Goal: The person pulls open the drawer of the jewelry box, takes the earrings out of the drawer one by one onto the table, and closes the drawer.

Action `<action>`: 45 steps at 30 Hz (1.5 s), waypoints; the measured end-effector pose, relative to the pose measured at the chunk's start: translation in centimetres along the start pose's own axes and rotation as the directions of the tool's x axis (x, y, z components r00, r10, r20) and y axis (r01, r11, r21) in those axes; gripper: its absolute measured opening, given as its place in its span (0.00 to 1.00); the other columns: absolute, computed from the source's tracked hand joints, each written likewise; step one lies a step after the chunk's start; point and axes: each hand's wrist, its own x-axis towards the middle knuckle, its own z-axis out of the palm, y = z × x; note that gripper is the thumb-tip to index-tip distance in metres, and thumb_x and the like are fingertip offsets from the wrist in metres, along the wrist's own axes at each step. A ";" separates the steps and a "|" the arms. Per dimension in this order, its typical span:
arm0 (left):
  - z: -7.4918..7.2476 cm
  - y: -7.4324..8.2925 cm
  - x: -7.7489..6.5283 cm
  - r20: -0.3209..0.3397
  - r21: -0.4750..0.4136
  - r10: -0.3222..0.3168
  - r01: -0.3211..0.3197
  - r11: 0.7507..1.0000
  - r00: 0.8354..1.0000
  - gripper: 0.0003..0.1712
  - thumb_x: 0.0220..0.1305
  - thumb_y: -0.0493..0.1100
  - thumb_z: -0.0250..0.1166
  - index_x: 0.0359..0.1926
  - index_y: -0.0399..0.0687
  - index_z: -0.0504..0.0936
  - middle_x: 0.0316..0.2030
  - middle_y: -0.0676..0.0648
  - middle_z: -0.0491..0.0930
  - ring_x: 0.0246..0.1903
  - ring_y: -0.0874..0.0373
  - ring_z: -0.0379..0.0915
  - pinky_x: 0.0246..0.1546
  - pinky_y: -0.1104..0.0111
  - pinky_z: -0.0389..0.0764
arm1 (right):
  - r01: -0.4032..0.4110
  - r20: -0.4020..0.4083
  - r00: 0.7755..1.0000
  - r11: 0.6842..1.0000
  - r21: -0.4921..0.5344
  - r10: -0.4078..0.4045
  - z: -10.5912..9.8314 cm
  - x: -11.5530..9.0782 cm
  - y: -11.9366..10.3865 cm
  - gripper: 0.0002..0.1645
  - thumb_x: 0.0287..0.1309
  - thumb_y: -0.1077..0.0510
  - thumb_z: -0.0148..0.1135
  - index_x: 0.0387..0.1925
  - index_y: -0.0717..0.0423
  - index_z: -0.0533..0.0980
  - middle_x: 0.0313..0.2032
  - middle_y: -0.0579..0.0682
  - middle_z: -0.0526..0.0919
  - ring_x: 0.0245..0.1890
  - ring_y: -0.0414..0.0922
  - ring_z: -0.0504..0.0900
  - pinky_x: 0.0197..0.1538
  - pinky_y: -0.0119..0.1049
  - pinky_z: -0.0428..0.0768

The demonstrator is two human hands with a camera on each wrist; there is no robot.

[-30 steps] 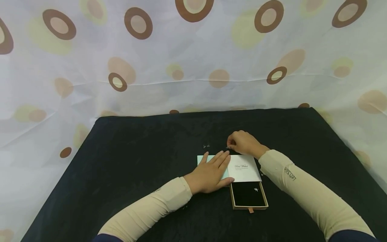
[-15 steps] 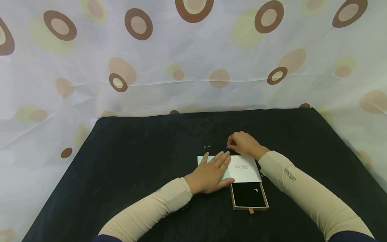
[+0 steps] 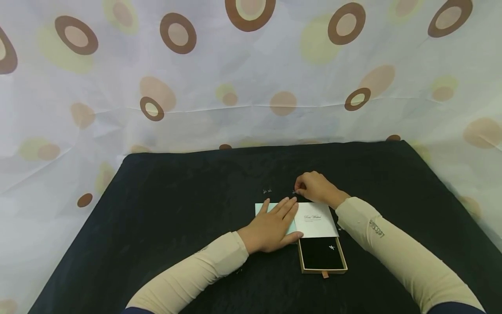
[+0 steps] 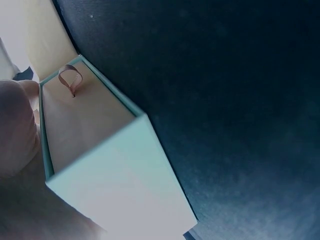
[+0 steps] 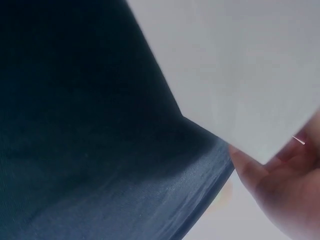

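Observation:
My left hand [image 3: 271, 226] lies flat with spread fingers on the pale blue part of a gift box [image 3: 259, 207], across its seam with the white "Best Wishes" panel [image 3: 313, 220]. Below that panel, a gold-edged drawer [image 3: 303, 257] with a black pad stands pulled out; a small silver star-shaped piece [image 3: 331, 247] sits on the pad. Beyond the box, my right hand [image 3: 315, 187] pinches a similar small silver piece [image 3: 294, 192] between thumb and fingertips. In the left wrist view, the pale blue box wall [image 4: 125, 175] shows, with a ribbon loop [image 4: 70, 80] inside.
Two more small silver pieces [image 3: 267, 191] lie on the black cloth [image 3: 188, 196] behind the box. An orange ribbon tab [image 3: 325, 274] sticks out from the drawer's front. A patterned curtain [image 3: 251, 126] hangs behind the table.
Both hands hold nearly the same places. Slightly more of the silver piece shows at my right fingertips.

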 end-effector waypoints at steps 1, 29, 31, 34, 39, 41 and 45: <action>0.0 0.0 0.0 0.000 0.000 0.000 0.000 1.000 1.000 0.44 0.71 0.69 0.33 0.76 0.48 0.41 0.76 0.50 0.37 0.74 0.57 0.33 0.69 0.45 0.47 | -0.003 0.000 1.000 1.000 0.003 0.003 0.0 0.0 0.0 0.03 0.60 0.65 0.62 0.32 0.60 0.81 0.28 0.49 0.82 0.24 0.40 0.77 0.31 0.36 0.77; 0.0 -0.3 0.3 -0.013 0.009 0.021 -0.021 1.000 1.000 0.43 0.72 0.68 0.32 0.76 0.47 0.42 0.76 0.48 0.39 0.75 0.56 0.34 0.69 0.45 0.47 | -0.118 -0.113 0.987 0.991 -0.064 0.110 -2.0 -3.5 -1.7 0.10 0.59 0.58 0.64 0.39 0.61 0.81 0.30 0.51 0.83 0.24 0.42 0.78 0.29 0.38 0.77; 0.1 -0.4 0.3 -0.012 0.009 0.021 -0.021 1.000 1.000 0.43 0.72 0.68 0.31 0.76 0.47 0.42 0.76 0.48 0.39 0.75 0.56 0.34 0.69 0.45 0.47 | -0.114 -0.156 0.982 0.992 -0.062 0.103 -2.4 -4.7 -2.1 0.09 0.59 0.58 0.64 0.37 0.60 0.81 0.29 0.50 0.83 0.23 0.41 0.78 0.27 0.38 0.77; 0.1 -0.5 0.5 -0.020 0.020 0.019 -0.018 1.000 1.000 0.43 0.72 0.68 0.31 0.76 0.47 0.42 0.76 0.48 0.39 0.75 0.56 0.34 0.69 0.45 0.48 | -0.106 -0.218 0.972 0.993 -0.058 0.091 -3.0 -6.5 -2.6 0.06 0.58 0.58 0.65 0.34 0.58 0.82 0.29 0.50 0.83 0.23 0.41 0.77 0.26 0.37 0.76; -0.1 -0.7 0.4 -0.019 0.016 0.007 -0.007 1.000 1.000 0.43 0.71 0.69 0.31 0.76 0.47 0.41 0.76 0.49 0.38 0.75 0.56 0.33 0.69 0.45 0.47 | -0.089 -0.253 0.964 0.995 -0.039 0.077 -3.3 -9.7 -3.3 0.03 0.56 0.60 0.66 0.31 0.57 0.83 0.26 0.47 0.81 0.22 0.38 0.74 0.25 0.35 0.73; -0.1 -0.7 0.3 -0.012 0.008 0.005 -0.005 1.000 1.000 0.43 0.72 0.68 0.31 0.76 0.47 0.41 0.76 0.49 0.38 0.75 0.56 0.32 0.69 0.45 0.46 | -0.086 -0.242 0.967 0.996 -0.032 0.076 -3.1 -10.9 -3.6 0.02 0.55 0.60 0.67 0.31 0.56 0.83 0.25 0.44 0.80 0.22 0.36 0.73 0.25 0.33 0.72; -0.3 -0.5 0.1 -0.012 -0.005 0.009 -0.009 1.000 1.000 0.43 0.72 0.68 0.32 0.76 0.46 0.42 0.76 0.49 0.38 0.75 0.56 0.33 0.69 0.46 0.46 | -0.091 -0.211 0.974 0.996 -0.020 0.084 -2.6 -13.1 -4.1 0.02 0.52 0.59 0.70 0.28 0.53 0.83 0.22 0.39 0.78 0.20 0.33 0.70 0.23 0.30 0.69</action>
